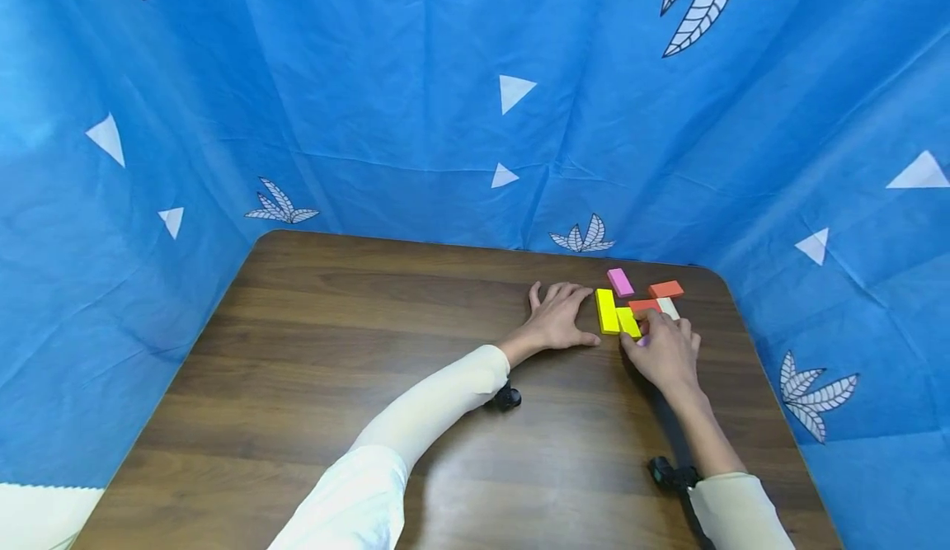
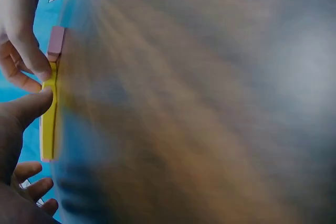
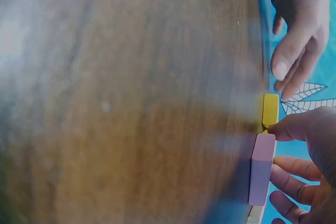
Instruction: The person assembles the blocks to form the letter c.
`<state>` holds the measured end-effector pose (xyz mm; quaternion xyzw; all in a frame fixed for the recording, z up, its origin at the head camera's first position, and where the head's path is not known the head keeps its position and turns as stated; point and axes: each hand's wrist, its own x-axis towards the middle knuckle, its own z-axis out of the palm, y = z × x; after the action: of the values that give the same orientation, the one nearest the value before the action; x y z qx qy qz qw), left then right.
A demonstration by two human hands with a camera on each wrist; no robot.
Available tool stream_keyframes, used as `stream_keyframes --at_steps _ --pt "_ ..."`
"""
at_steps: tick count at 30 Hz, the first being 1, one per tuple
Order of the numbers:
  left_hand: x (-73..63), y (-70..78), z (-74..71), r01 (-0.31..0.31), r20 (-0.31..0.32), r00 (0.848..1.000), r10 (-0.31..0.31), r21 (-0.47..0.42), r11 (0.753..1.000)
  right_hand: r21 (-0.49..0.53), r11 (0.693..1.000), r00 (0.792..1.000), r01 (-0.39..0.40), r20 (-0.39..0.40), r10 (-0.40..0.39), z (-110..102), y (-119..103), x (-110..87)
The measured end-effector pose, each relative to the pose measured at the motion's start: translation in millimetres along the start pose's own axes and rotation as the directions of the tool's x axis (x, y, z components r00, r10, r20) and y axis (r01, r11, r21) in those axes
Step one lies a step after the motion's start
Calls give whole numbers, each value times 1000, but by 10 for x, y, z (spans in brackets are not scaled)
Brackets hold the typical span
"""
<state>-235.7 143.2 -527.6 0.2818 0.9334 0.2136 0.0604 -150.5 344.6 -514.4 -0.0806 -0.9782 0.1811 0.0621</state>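
Note:
Fingers spread, my left hand (image 1: 552, 319) rests at the left of a long yellow block (image 1: 606, 311); in the left wrist view its thumb (image 2: 39, 100) overlaps the yellow, and touching cannot be told. My right hand (image 1: 665, 354) bends over the group and holds a purple block (image 3: 262, 174), thumb at its left end and fingers behind it. A second yellow block (image 1: 627, 322) lies between the long yellow one and that thumb. Red (image 1: 644, 306) and white (image 1: 668, 308) blocks lie just beyond the right hand, which partly hides the group.
A pink block (image 1: 620, 282) and another red block (image 1: 665, 289) lie farther back, near the rear edge of the brown wooden table (image 1: 356, 311). Blue patterned cloth (image 1: 416, 105) hangs behind and around the table. Small black cameras (image 1: 508, 397) are on both wrists.

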Motion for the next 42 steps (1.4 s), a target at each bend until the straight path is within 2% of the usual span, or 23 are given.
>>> stream_keyframes --at_steps 4,8,13,16,27,33,42 --pt "111 67 10 -2 19 1000 1 25 1000 -13 1000 1000 7 -7 -7 21 17 -2" --pt "185 124 7 -11 47 999 11 9 1000 -33 999 1000 17 -23 -17 19 27 -5" --pt "243 125 23 9 67 998 -10 17 1000 -38 999 999 32 -24 -33 17 18 9" --pt "268 109 18 16 62 998 -18 24 1000 -44 999 999 31 -14 -32 23 -2 16" --pt "345 90 -15 -37 60 998 35 32 999 -119 993 999 -26 -26 23 46 -45 43" --pt "378 70 -10 -26 86 996 26 1 1000 -103 994 999 -35 -41 31 62 -64 54" --pt "380 19 -46 -23 56 998 23 -5 1000 -95 994 997 -55 -59 50 60 -55 76"
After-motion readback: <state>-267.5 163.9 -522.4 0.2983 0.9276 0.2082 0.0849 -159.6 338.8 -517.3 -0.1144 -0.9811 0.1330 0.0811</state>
